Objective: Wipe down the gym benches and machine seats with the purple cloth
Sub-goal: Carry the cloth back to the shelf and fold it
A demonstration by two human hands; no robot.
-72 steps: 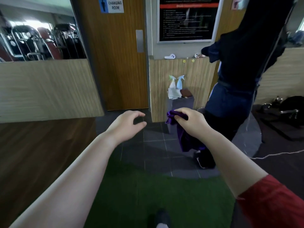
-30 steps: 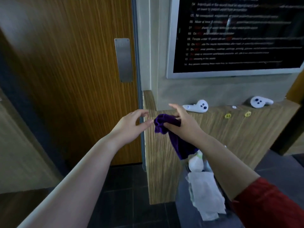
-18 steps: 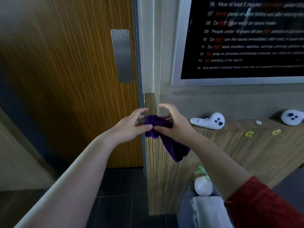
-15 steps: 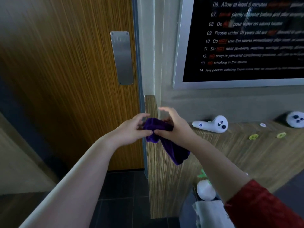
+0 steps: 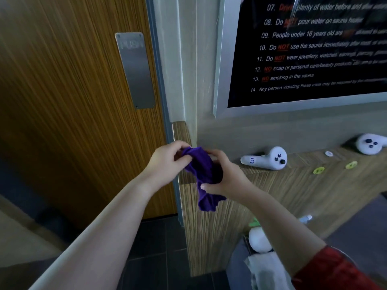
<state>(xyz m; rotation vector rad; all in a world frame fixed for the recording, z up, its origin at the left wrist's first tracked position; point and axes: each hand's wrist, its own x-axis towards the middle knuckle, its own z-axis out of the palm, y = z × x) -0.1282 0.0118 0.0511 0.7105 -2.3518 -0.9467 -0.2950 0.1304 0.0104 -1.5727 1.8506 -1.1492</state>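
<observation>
Left hand (image 5: 165, 162) now grips purple cloth (image 5: 202, 170) too.

A: Where could a hand pass along the surface (image 5: 301, 162)?
B: Between its left corner and the nearer controller (image 5: 266, 160); the left hand (image 5: 167, 162) and right hand (image 5: 227, 177), gripping the purple cloth (image 5: 203, 170), hang just before that corner.
A: Further right?
B: Small stickers (image 5: 318, 170), then a second controller (image 5: 369, 144) at the right end.
A: Around it?
B: Door (image 5: 73, 122) at left, wall (image 5: 251, 132) close behind, framed notice (image 5: 314, 59) overhead. Below the front, a spray bottle (image 5: 259, 240) and white cloth (image 5: 268, 271).
</observation>
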